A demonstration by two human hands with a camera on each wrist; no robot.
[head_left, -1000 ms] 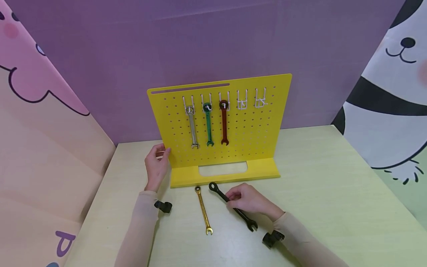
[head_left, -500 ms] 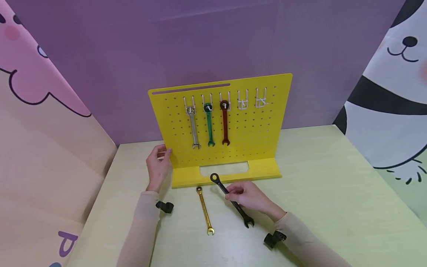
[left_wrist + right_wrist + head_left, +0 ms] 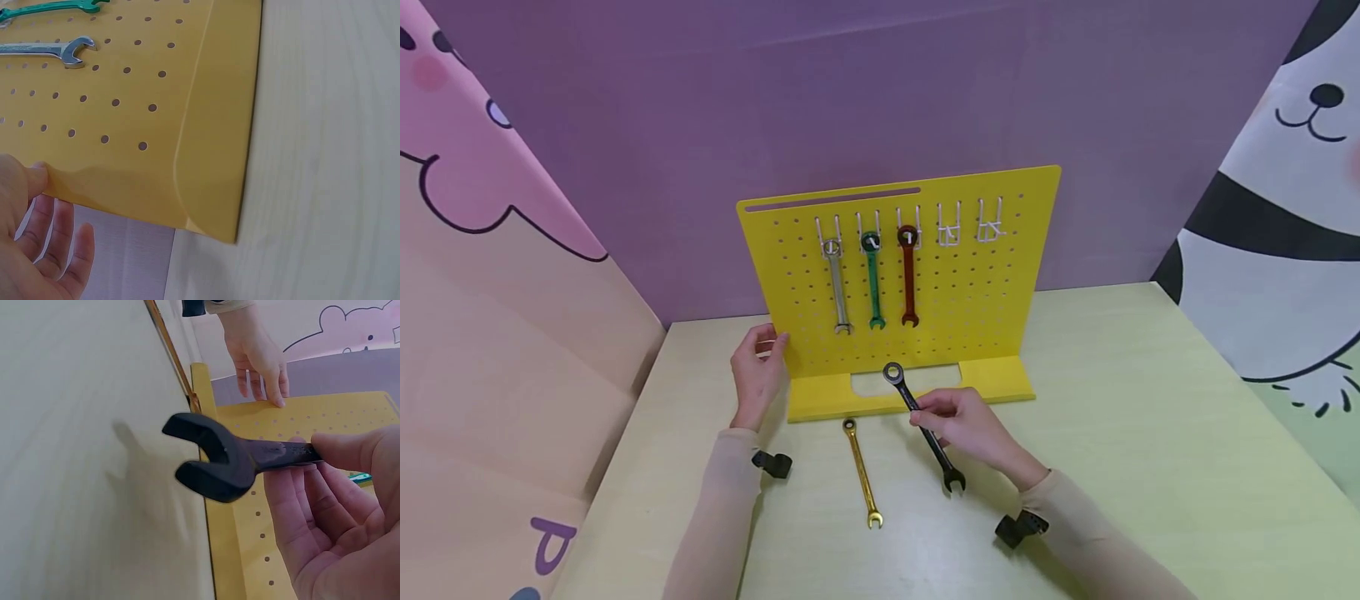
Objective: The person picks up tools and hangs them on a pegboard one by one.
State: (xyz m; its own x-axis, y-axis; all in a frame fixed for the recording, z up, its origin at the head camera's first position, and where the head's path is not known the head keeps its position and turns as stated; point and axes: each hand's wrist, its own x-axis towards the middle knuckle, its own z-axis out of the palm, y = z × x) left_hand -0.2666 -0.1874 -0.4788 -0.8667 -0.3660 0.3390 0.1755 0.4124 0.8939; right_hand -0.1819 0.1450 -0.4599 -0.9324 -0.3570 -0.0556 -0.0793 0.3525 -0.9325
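Note:
My right hand pinches a black combination wrench by its shaft, ring end up and tilted left, raised off the table. In the right wrist view its open end points away from the thumb. My left hand grips the left edge of a yellow pegboard, thumb on the front and fingers behind. Silver, green and red wrenches hang on the board's white hooks. A gold wrench lies on the table in front of the board.
Two bare white hooks sit right of the red wrench. The board's foot has a cut-out slot in it. A purple backdrop stands behind the pale table.
My right hand has lifted the black wrench off the table, moving it up and toward the board, and the wrench has turned more upright. The left hand stays on the board's edge.

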